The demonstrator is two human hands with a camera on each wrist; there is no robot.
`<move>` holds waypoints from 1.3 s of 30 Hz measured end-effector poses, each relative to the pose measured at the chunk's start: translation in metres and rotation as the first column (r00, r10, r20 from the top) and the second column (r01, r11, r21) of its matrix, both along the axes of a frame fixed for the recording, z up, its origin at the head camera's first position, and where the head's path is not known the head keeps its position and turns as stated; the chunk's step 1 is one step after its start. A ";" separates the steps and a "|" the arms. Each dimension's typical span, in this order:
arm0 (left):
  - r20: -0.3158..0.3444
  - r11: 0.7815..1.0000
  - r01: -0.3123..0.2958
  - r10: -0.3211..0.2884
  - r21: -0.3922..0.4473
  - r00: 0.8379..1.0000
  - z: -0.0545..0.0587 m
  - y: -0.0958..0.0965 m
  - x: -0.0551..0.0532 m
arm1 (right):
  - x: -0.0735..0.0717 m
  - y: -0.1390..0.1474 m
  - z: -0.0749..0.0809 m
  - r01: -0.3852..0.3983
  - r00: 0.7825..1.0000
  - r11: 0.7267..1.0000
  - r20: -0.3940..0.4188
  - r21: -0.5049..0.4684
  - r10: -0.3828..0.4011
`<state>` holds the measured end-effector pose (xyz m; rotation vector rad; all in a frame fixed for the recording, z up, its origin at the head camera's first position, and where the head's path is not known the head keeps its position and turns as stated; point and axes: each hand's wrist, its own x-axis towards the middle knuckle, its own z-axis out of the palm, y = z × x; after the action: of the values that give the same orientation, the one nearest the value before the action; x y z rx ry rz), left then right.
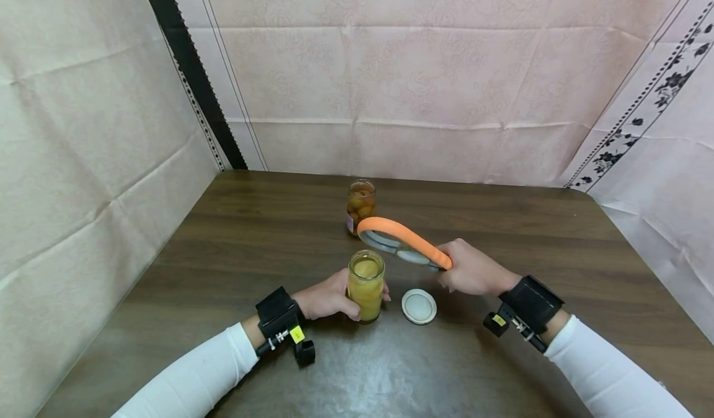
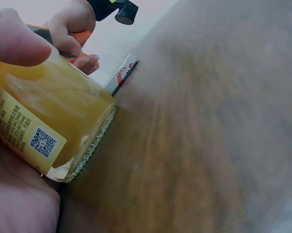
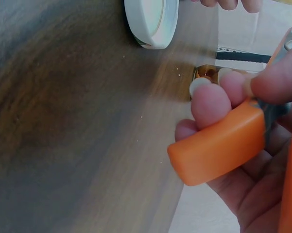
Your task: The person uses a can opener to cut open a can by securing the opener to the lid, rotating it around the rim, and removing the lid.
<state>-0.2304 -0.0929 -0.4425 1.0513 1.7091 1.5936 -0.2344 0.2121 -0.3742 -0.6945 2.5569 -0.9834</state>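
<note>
My left hand (image 1: 330,295) grips an open glass jar (image 1: 366,291) of yellow fruit in liquid, fingers and thumb round its side. The jar stands upright. Its yellow label (image 2: 19,127) with a QR code shows in the left wrist view. In my right hand (image 1: 474,268) is an orange-and-grey jar opener (image 1: 400,232), its end reaching left above the table. Fingers curl round its orange handle (image 3: 218,145) in the right wrist view. A white lid (image 1: 419,306) lies between the hands, just right of the jar.
A second glass jar (image 1: 361,206) with brownish round contents stands farther back on the wooden table (image 1: 268,219). Light patterned cloth (image 1: 424,77) hangs behind the table and along both sides. Each wrist carries a black camera mount.
</note>
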 end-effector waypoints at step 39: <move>0.010 1.000 -0.008 0.008 0.002 1.000 0.000 0.001 0.000 | 0.013 0.020 -0.021 -0.004 0.983 0.965 0.175 -0.261 0.052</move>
<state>-0.2304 -0.0922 -0.4423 1.0375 1.7074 1.6026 -0.2215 0.2323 -0.3951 -0.6722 2.2797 -1.3235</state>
